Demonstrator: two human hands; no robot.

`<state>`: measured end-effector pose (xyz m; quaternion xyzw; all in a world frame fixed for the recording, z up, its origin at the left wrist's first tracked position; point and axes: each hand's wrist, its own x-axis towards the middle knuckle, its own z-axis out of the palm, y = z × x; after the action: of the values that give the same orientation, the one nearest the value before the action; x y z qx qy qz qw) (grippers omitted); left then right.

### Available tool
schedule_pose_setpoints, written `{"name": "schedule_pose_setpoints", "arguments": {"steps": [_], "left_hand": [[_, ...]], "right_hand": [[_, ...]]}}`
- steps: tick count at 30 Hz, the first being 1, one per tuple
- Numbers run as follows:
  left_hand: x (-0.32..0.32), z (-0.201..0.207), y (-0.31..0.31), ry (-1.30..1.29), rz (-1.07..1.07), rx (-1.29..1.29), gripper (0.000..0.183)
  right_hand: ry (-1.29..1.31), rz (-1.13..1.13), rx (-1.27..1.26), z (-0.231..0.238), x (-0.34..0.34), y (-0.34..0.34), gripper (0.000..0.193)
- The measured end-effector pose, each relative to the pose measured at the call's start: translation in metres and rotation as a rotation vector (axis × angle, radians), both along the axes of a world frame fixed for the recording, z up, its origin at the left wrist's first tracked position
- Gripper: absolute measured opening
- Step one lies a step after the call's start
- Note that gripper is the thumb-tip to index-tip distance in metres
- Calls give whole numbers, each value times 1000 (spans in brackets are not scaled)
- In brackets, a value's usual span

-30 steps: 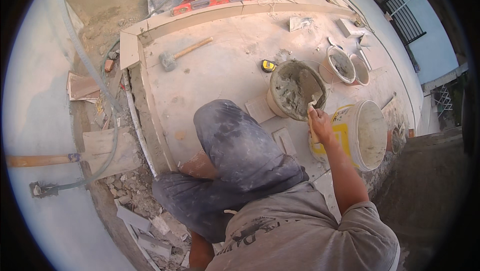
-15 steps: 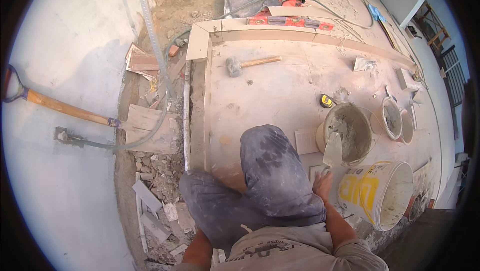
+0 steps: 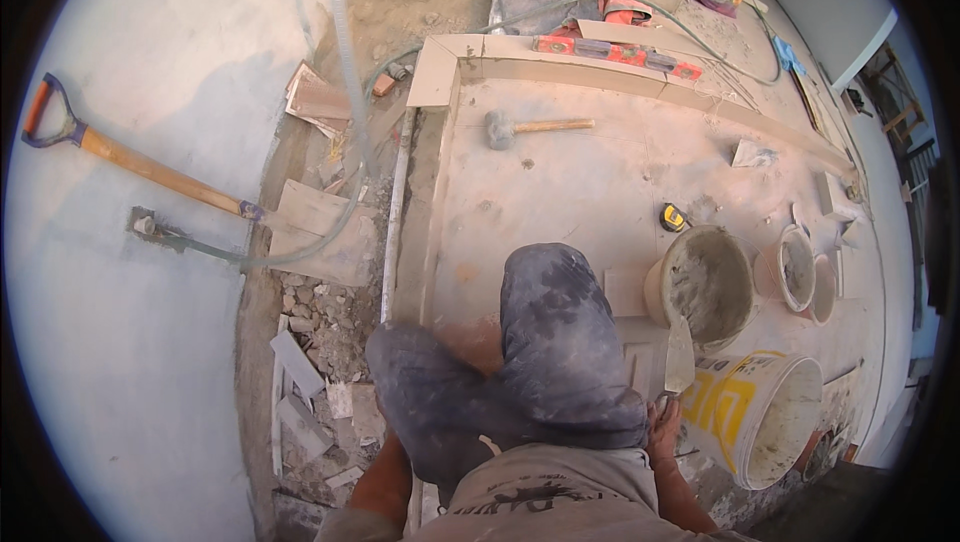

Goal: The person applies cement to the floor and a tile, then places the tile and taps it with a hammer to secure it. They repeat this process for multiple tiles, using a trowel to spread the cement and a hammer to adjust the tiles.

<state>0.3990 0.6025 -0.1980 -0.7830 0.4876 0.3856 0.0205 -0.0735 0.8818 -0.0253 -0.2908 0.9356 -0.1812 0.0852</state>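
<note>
My right hand (image 3: 664, 426) is closed round the handle of a trowel (image 3: 680, 360), low beside my right knee. The pale, mortar-smeared blade points forward, its tip by the near-left rim of a round bucket (image 3: 652, 294) of grey mortar. Just right of this hand a white and yellow bucket (image 3: 735, 412) lies on its side, its mouth turned right. My left forearm (image 3: 383, 482) goes down behind my left knee, which hides the left hand and its fingers. Beyond my knees, a mallet (image 3: 501, 130) with a wooden handle lies on the tiled floor.
Ahead, a red spirit level (image 3: 618, 54) rests along a tiled curb (image 3: 560, 75). A yellow tape measure (image 3: 673, 217) and two small buckets (image 3: 797, 269) are to the right. Leftward are rubble (image 3: 318, 322), a shovel (image 3: 165, 174) against the wall and a green hose (image 3: 225, 255).
My right hand has drawn the trowel back toward me, its blade lower against the mortar bucket. The whole view has shifted, bringing more of the shovel into the picture.
</note>
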Motion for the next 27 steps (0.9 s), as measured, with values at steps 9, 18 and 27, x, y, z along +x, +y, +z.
{"name": "schedule_pose_setpoints", "arguments": {"steps": [9, 18, 27], "left_hand": [[-4, 1, -7, 7, -13, -5, 50], [-10, 2, -23, 27, -5, -17, 49], [-6, -1, -24, 63, 14, -41, 49]], "right_hand": [[-201, 2, -359, -3, -61, -35, 34], [-664, -290, -256, 43, -54, -25, 27], [-434, 100, -889, 224, -151, -334, 32]]}}
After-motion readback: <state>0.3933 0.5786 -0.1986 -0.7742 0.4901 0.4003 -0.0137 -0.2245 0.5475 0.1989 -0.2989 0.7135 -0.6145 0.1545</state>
